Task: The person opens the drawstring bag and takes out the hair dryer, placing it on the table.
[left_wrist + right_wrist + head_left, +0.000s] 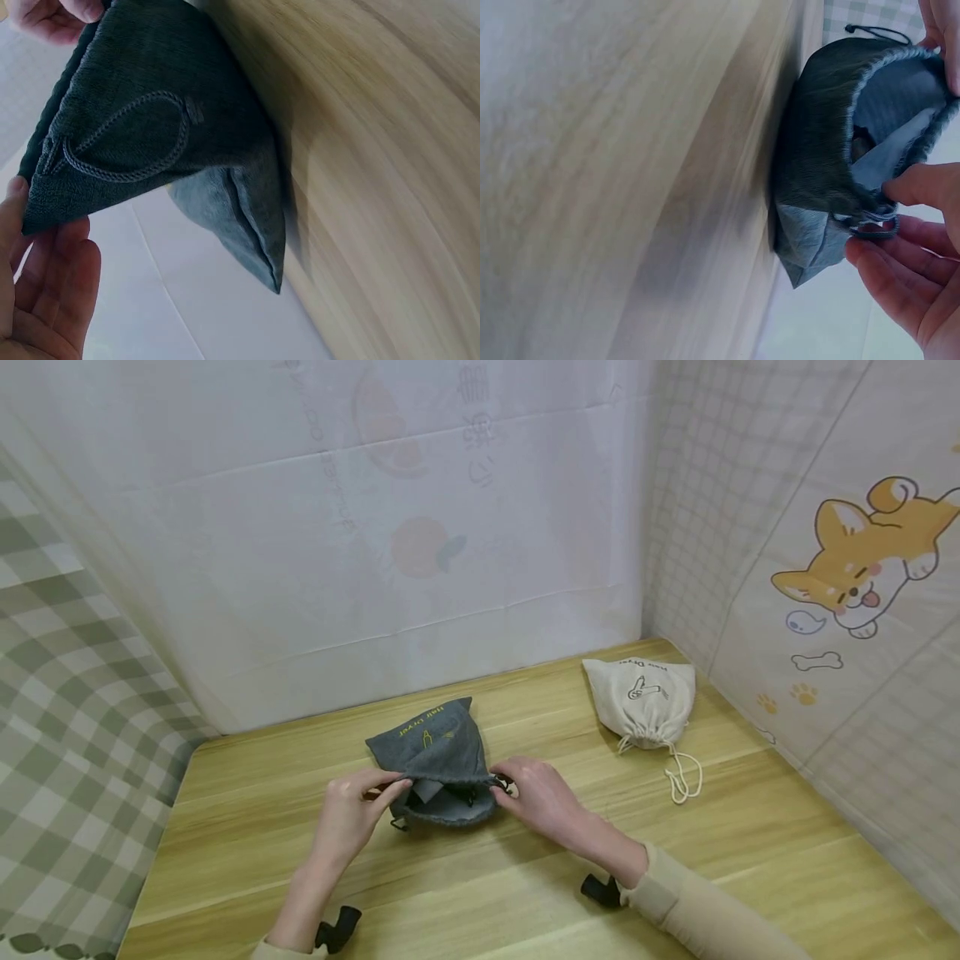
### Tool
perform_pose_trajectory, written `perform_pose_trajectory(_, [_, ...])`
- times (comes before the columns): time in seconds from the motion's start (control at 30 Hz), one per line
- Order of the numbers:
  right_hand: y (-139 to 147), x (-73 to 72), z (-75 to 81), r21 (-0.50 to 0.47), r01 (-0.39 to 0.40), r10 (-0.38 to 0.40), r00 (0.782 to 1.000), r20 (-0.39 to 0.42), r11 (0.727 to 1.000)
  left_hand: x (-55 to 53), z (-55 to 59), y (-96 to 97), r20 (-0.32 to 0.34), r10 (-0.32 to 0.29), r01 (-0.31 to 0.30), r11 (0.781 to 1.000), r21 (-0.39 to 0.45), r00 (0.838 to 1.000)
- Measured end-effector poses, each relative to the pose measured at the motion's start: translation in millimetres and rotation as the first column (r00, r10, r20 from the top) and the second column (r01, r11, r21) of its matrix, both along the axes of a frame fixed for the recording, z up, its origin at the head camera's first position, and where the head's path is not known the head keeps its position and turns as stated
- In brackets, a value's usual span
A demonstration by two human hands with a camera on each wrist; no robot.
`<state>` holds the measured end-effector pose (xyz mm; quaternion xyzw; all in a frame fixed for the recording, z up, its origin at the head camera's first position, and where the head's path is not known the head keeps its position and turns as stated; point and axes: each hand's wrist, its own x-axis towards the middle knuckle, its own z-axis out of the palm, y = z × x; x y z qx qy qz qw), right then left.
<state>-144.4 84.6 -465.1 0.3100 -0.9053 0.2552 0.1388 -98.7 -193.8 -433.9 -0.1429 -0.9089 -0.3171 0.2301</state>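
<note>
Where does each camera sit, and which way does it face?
Head: worn on the head, facing forward and down at the gray bag and pale bag; left hand, right hand and forearms show.
Left wrist: worn there, facing the gray bag's side and cord loop; both hands show.
Right wrist: worn there, facing the gray bag's mouth; both hands show.
Head and right wrist show that mouth.

Much of the inside of the grey bag (pixel 442 756) is hidden by its fabric, and too little of the dark item (pixel 862 141) within is shown for it to be identified. In their own wrist views, the left hand (pixel 69 296) is cut off by the left and bottom edges, the right hand (pixel 922 281) by the right. In the head view, the dog print (pixel 862 568) is cropped at the right.
</note>
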Motion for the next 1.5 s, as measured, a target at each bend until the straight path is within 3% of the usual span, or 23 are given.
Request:
perform_pose_trajectory(0.37, [1, 13.6, 4.0, -0.053, -0.132, 0.125, 0.985, -0.117, 0.990, -4.7, -0.7, 5.7, -0.044, 0.018, -0.016, 0.999, 0.044, 0.999])
perform_pose_trajectory(0.57, [-7, 15.2, 4.9, -0.071, -0.271, 0.247, 0.937, -0.247, 0.960, -7.0, 0.1, 6.0, -0.055, 0.058, -0.055, 0.997, 0.058, 0.997])
perform_pose_trajectory(0.7, [-15, 12.5, 6.2, -0.030, -0.343, 0.325, 0.912, -0.249, 0.939, -8.2, 0.2, 4.8, -0.076, 0.082, -0.078, 0.995, 0.053, 0.994])
perform_pose_trajectory(0.97, [-29, -2.2, 7.6, 0.080, -0.317, 0.327, 0.931, -0.165, 0.945, -7.2, -0.5, 2.1, -0.123, 0.101, -0.095, 0.994, 0.059, 0.987])
perform_pose_trajectory(1.27, [-35, -13.9, 10.8, 0.154, -0.224, 0.257, 0.937, -0.239, 0.962, -3.1, -1.4, 1.9, -0.181, 0.073, -0.065, 0.997, 0.047, 0.981])
perform_pose_trajectory(1.5, [-42, -15.9, 10.7, 0.240, -0.192, 0.264, 0.910, -0.318, 0.952, -5.5, -1.3, 1.5, -0.280, 0.065, -0.037, 0.994, 0.104, 0.958])
